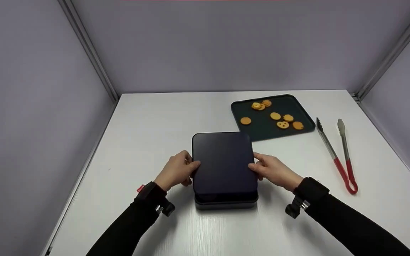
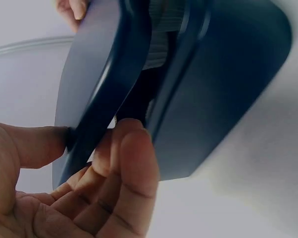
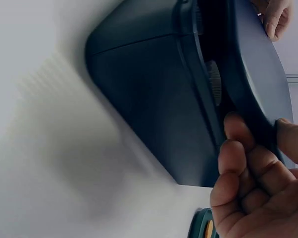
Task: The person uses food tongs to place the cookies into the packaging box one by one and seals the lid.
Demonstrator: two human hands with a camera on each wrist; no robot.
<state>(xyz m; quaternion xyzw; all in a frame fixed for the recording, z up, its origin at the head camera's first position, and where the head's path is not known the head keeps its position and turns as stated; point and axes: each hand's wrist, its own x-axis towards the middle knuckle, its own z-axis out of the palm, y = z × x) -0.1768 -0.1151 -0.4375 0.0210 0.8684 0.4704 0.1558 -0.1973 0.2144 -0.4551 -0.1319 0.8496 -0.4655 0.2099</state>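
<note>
A dark navy lid [image 1: 224,161] lies at a tilt over a dark rectangular box [image 1: 226,205] in the middle of the white table. My left hand [image 1: 178,169] pinches the lid's left edge, thumb on top and fingers curled beneath the rim. On the opposite edge my right hand [image 1: 274,170] grips the lid the same way. Both wrist views show a gap between lid and box. Through it, a pale ridged material [image 2: 158,52] shows inside; the rest of the contents is hidden.
Behind the box to the right lies a dark green tray [image 1: 262,132] with several cookie-like pieces [image 1: 282,124] on it. Red-handled metal tongs [image 1: 341,167] rest spread on the table's right side. Pale panels [image 1: 212,46] enclose the table.
</note>
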